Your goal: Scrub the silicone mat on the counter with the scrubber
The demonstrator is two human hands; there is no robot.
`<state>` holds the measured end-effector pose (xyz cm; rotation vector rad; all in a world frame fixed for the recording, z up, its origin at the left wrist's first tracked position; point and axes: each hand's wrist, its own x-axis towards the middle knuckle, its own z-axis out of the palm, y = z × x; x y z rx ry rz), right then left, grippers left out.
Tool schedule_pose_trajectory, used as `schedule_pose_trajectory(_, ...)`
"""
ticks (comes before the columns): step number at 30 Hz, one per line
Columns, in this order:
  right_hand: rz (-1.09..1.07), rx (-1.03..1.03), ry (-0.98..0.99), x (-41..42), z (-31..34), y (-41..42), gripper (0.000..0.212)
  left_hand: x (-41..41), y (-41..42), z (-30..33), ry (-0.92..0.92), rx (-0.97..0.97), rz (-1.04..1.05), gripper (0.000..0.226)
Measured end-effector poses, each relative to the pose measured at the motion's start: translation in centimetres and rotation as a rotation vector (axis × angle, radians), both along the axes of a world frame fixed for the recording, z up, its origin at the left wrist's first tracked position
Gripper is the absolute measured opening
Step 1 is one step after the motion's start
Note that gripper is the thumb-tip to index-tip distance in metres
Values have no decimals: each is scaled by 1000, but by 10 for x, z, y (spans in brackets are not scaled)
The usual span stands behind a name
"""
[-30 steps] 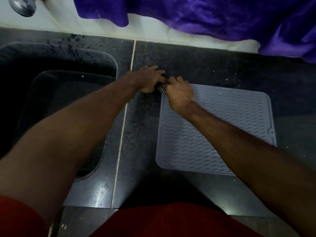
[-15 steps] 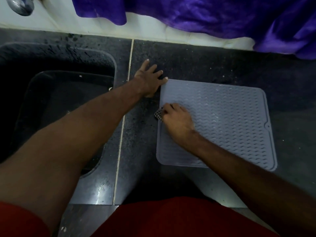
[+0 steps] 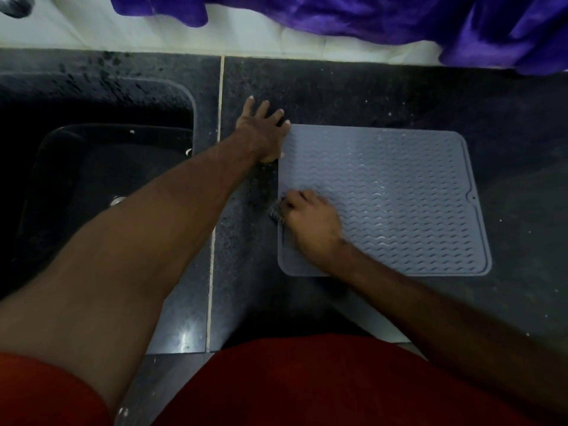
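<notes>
no readable text, labels, or signs

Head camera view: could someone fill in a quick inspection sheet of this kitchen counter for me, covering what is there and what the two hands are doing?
Surface: dark speckled counter, pale seam beside the sink.
Job's things: grey silicone mat lies flat on the counter; scrubber at its left edge.
Clutter: nothing seen.
Hands: left hand, fingers spread, rests at the mat's far left corner; right hand grips the scrubber on the mat.
Cables: nothing seen.
Surroundings: black sink to the left; purple cloth hangs over the white wall behind.
</notes>
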<state>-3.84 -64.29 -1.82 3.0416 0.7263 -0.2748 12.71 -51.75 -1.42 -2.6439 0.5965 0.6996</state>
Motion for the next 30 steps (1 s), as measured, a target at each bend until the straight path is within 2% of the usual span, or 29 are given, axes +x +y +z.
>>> schedule_pose_trajectory(5,91,61,96,-54,6,-14,36,1,1,-2,-5,-21,-4,78)
schedule_pose_trajectory(7,81,83,107,-43,15,-15,35,-2,1,-3,-8,-28,8,77)
schedule_pose_trajectory(10,-51,154,1,0,14,-10,40,-3,2,-5,-22,-39,26,76)
schedule_pose_trajectory(13,-76,90,3,19,4,4,34,-5,2,-5,-14,-48,36,76)
schedule_pose_trajectory(15,-82,91,-13,4,-1,6,31,-5,3,-5,-8,-51,40,76)
schedule_pose_trajectory(21,51,164,22,-90,-6,-11,47,-3,4,-6,-4,-68,21,77)
schedule_pose_trajectory(27,59,136,-2,-86,-10,-16,42,-8,5,-9,-20,-75,34,75)
schedule_pose_trajectory(30,56,180,92,-80,-5,-24,41,-15,9,-12,-39,-106,29,72)
